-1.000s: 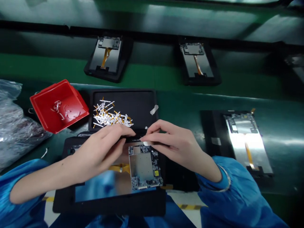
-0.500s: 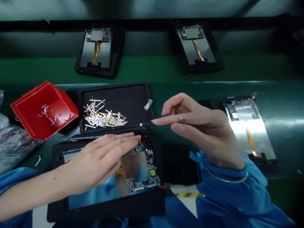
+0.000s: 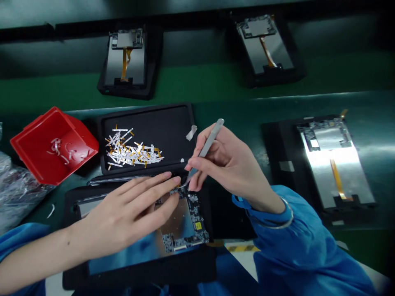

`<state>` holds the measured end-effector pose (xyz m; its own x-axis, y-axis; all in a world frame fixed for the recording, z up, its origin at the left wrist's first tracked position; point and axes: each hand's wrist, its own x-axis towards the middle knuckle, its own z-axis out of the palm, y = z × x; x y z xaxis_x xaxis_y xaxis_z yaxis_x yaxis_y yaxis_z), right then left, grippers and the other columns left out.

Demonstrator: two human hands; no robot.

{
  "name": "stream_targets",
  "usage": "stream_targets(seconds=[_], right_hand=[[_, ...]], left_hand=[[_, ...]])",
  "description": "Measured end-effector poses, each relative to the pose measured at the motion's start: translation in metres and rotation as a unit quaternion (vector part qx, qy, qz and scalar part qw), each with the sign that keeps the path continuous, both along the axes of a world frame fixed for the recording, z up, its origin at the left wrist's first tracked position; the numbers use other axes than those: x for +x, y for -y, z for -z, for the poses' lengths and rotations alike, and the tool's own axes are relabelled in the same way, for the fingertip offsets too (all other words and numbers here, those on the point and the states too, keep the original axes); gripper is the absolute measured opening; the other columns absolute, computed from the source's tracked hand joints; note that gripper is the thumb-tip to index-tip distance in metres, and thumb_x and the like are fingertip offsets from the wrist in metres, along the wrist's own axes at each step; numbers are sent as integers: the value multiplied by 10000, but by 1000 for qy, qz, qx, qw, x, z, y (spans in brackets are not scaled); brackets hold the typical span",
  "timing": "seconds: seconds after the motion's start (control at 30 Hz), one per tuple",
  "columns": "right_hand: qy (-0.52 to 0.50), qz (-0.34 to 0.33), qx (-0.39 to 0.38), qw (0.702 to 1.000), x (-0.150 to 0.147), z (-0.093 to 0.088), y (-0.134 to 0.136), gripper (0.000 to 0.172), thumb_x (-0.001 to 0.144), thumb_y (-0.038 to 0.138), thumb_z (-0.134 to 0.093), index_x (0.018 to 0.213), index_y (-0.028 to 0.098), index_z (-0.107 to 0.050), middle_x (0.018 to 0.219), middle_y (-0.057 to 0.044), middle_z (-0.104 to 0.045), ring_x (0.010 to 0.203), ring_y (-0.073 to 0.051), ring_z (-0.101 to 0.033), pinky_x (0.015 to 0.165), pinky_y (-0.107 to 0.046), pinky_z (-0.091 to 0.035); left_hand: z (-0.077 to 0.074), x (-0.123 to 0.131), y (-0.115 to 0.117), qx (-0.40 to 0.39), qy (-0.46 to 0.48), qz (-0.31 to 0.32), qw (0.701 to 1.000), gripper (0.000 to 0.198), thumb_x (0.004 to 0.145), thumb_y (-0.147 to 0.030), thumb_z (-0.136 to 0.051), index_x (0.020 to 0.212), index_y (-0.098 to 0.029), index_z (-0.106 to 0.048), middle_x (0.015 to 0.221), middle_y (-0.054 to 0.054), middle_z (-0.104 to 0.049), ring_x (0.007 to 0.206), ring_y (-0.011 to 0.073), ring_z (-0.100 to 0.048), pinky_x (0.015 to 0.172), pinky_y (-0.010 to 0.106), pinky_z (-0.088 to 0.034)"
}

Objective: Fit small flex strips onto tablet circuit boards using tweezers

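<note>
My right hand (image 3: 228, 164) pinches a pair of metal tweezers (image 3: 212, 137), whose curved tips reach the top edge of a dark circuit board (image 3: 194, 207). The board has a silvery shield plate and a yellow square label, and sits at the right end of a shiny screen panel (image 3: 123, 257) in a black foam holder (image 3: 197, 267). Stretched flat across the panel, my left hand (image 3: 135, 209) has its fingertips at the board's upper edge, close to the tweezer tips. Those fingers hide part of the board, and what the tips touch is too small to tell.
Behind the holder lies a black tray (image 3: 166, 123) with many small white-and-amber strips (image 3: 132, 152). A red bin (image 3: 40, 144) with white scraps stands left, beside clear plastic bags (image 3: 15, 193). More screen assemblies lie at back left (image 3: 135, 61), back right (image 3: 256, 53) and right (image 3: 354, 172).
My right hand has moved left and down to the board, and the tweezers now show clearly with their tips at its edge. My left hand stays over the panel, its fingers slightly more spread.
</note>
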<state>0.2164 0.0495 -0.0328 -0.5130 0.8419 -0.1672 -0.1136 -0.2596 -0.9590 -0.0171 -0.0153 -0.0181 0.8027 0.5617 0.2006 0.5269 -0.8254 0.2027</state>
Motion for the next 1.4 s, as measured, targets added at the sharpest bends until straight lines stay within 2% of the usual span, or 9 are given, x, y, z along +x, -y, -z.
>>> stream_targets(seconds=[0.17,0.4,0.9,1.13,1.3,1.4], right_hand=[[15,30,7,999,-3,0,1,342,840,417,-720,875,264,-416,715,83,-634,503,-139,-702,432,-251,-612],[7,26,3,1000,-3,0,0,331,847,384,-718,872,257,-414,705,82,-646,490,-144,-700,425,-260,-613],[10,25,2,1000,-3,1,-1,311,833,380,-731,882,257,-448,689,83,-654,482,-142,-693,425,-259,-610],[21,43,35,998,-3,-2,4,304,825,377,-738,849,262,-457,682,81,-619,500,-141,-687,426,-270,-594],[29,46,36,998,-3,-3,4,314,832,399,-728,843,264,-445,686,78,-622,482,-132,-671,435,-276,-593],[35,48,37,998,-3,-2,5,314,841,417,-713,859,268,-438,699,79,-627,483,-131,-669,445,-282,-592]], left_hand=[[0,-1,1,-15,-10,4,1000,347,982,-68,-409,1285,-112,-573,1380,195,-566,1342,289,-511,1002,410,-547],[1,-2,5,-37,-11,-1,999,409,986,-61,-382,1375,-97,-501,1443,169,-514,1433,279,-388,1093,413,-484],[-1,1,1,-13,-1,5,1000,343,954,-53,-467,1273,-94,-585,1360,213,-577,1350,325,-505,1027,442,-550],[-2,0,-2,12,-5,6,1000,337,966,-57,-438,1264,-103,-589,1327,180,-616,1313,287,-548,976,388,-579],[1,-2,-2,-19,-21,8,1000,400,972,-74,-441,1366,-90,-509,1384,178,-575,1332,289,-522,1003,407,-555],[4,-3,-2,-38,-1,-6,999,392,988,-84,-423,1368,-124,-514,1373,155,-582,1286,246,-559,975,353,-561]])
